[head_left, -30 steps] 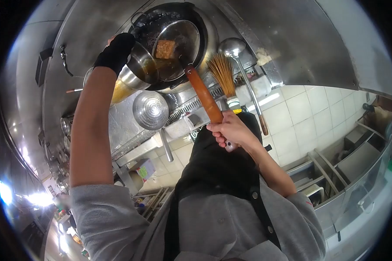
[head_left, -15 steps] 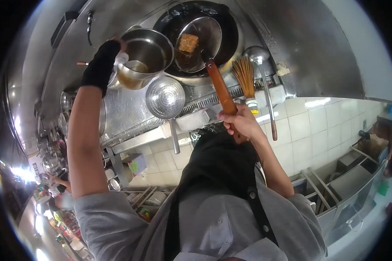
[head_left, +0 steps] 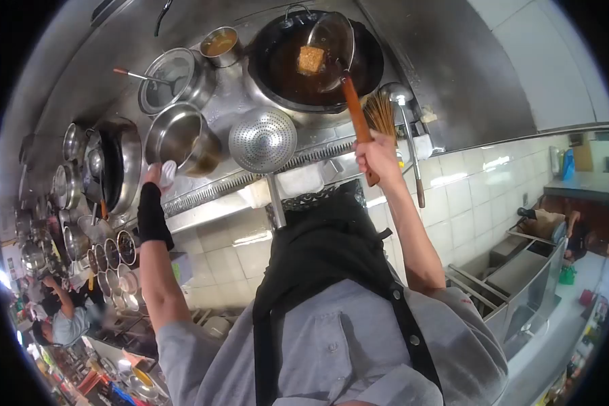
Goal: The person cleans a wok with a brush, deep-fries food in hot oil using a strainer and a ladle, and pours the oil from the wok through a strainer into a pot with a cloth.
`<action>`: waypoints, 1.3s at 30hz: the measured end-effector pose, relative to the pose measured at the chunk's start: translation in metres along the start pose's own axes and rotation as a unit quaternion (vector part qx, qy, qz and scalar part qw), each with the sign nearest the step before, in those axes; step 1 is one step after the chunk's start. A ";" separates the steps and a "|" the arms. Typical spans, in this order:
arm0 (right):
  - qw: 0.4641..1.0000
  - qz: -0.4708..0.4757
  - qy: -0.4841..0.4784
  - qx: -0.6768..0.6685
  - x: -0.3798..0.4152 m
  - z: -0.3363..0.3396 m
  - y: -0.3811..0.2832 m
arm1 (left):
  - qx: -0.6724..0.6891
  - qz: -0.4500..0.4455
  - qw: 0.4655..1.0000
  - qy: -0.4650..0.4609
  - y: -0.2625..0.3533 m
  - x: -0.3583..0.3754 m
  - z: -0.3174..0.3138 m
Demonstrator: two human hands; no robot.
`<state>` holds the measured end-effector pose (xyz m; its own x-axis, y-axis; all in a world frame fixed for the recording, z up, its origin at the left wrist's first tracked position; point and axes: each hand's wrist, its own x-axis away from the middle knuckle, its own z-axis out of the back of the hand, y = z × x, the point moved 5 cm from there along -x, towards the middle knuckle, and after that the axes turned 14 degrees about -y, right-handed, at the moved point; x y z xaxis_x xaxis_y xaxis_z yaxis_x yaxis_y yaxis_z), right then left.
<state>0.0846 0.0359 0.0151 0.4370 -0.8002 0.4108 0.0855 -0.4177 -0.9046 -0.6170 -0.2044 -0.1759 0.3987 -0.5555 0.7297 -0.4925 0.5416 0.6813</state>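
Observation:
My left hand (head_left: 157, 177), with a black sleeve on the wrist, is closed on the near rim of a steel pot (head_left: 206, 152), a white cloth (head_left: 169, 169) bunched between fingers and metal. The pot tilts slightly over the counter's front. My right hand (head_left: 379, 161) grips the wooden handle (head_left: 356, 108) of a round strainer (head_left: 340, 30). Its head leans tilted inside a black wok (head_left: 267, 61) of dark brown liquid. A golden-brown, block-shaped piece of food (head_left: 311, 59) lies at the strainer's lower left edge.
A perforated skimmer (head_left: 262, 141) rests at the counter's front edge. Right of the wok are a bamboo brush (head_left: 381, 111) and a ladle (head_left: 396, 93). Behind the pot stand a lidded pot (head_left: 166, 78) and a small pot of orange-brown liquid (head_left: 222, 46). Another person (head_left: 68, 321) works far left.
My left hand has brought the steel pot from beside the wok's rim leftward and toward me. The strainer head has shifted to the right and tipped more steeply, with the food at its edge.

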 end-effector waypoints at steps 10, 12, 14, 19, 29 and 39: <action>0.996 0.041 0.034 0.075 0.025 0.010 -0.032 | 0.019 0.002 0.999 -0.028 -0.114 0.089 -0.078; 0.998 0.046 0.017 0.043 0.033 0.016 -0.036 | 0.042 -0.020 0.998 -0.040 -0.119 0.124 -0.091; 0.998 0.048 0.006 0.030 0.040 0.024 -0.044 | -0.042 -0.026 0.996 0.070 -0.126 0.144 -0.080; 0.998 0.056 -0.022 0.019 0.059 0.051 -0.063 | -0.235 -0.251 0.933 0.104 -0.105 0.243 -0.190; 0.993 0.049 -0.095 -0.044 0.052 0.112 -0.064 | -0.428 -0.262 0.864 0.047 -0.222 0.100 -0.469; 0.941 0.009 -0.213 -0.263 0.024 0.143 -0.062 | -0.341 -0.308 0.879 0.128 -0.203 0.180 -0.496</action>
<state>0.2175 0.1046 0.0649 0.7628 -0.6112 0.2110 -0.3313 -0.6496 -0.6843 -0.0614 -0.1012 -0.1543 0.6308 -0.7634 0.1391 0.4224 0.4883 0.7636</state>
